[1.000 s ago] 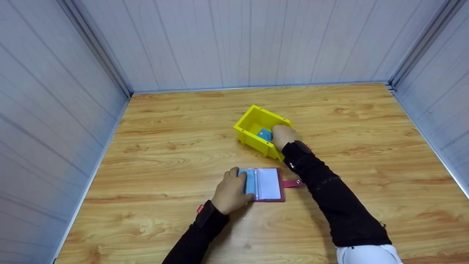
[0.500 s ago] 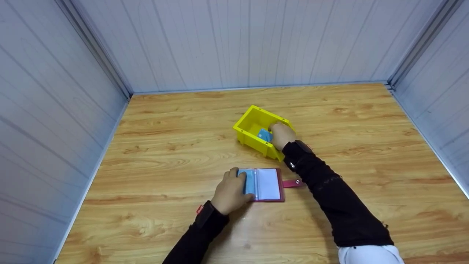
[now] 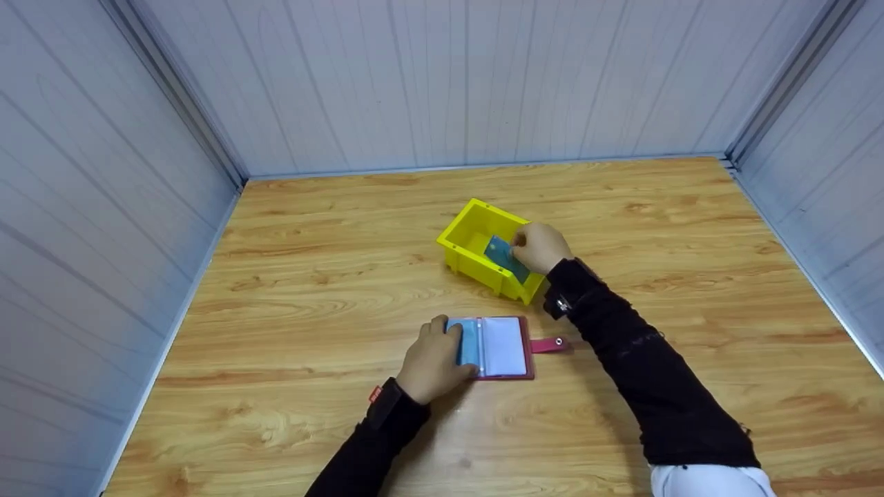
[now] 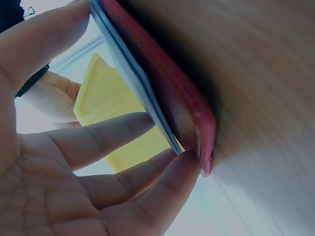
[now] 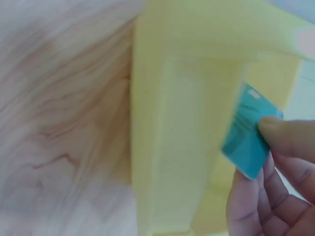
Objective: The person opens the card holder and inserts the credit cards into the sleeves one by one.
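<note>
A pink card holder (image 3: 504, 345) lies spread out on the table, with clear sleeves and a blue card (image 3: 470, 343) on its left side. My left hand (image 3: 434, 362) holds that left side, thumb at the near edge and fingers at the far edge. In the left wrist view, fingertips touch the sleeves (image 4: 135, 73) and the pink cover (image 4: 172, 73). Above a yellow bin (image 3: 476, 266), my right hand (image 3: 542, 247) pinches a teal bank card (image 3: 506, 258) between thumb and fingers. The right wrist view shows this card (image 5: 251, 130) tilted over the bin's inside.
The wood-grain table (image 3: 311, 276) is bordered by pale panel walls (image 3: 442, 83) at the back and both sides. A pink snap strap (image 3: 550, 344) sticks out from the card holder's right edge, below my right forearm.
My right hand has risen from inside the yellow bin, lifting the teal bank card with it. The left hand and card holder stay in place.
</note>
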Tool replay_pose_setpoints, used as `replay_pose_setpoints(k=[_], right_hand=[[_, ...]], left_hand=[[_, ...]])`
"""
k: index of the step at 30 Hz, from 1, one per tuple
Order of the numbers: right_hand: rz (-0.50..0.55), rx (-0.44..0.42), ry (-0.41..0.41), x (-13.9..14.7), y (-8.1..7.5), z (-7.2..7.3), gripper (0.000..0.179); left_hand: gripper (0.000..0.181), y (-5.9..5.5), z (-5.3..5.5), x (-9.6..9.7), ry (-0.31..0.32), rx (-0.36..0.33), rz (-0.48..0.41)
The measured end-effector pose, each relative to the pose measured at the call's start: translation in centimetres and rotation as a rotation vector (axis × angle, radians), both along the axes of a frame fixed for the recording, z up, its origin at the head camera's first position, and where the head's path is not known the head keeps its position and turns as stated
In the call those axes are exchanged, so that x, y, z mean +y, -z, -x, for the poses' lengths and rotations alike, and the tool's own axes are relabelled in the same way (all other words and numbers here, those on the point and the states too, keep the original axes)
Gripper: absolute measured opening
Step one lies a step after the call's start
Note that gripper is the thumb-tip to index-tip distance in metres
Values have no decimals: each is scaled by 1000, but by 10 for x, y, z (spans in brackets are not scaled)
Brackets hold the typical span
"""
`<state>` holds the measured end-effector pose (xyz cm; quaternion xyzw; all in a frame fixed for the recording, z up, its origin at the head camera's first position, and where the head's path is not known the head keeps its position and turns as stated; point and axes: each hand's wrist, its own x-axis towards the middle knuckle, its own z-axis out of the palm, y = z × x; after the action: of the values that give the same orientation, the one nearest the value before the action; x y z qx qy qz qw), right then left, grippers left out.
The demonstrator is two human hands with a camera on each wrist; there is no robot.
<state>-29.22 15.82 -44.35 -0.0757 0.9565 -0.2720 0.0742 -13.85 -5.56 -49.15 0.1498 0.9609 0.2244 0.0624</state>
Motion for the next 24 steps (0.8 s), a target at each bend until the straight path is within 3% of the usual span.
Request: replay_pose_setpoints(k=[7, 14, 18, 24], right_hand=[[222, 121, 70, 12, -15, -10, 19], [376, 98, 71, 17, -31, -33, 18], [498, -11, 45, 20, -32, -49, 16], [682, -269, 35, 24, -6, -71, 18]], left_hand=[[71, 1, 0, -1, 2, 15, -3], [73, 1, 1, -2, -3, -18, -5], [73, 0, 2, -2, -2, -24, -7], [72, 0, 1, -1, -2, -17, 1]])
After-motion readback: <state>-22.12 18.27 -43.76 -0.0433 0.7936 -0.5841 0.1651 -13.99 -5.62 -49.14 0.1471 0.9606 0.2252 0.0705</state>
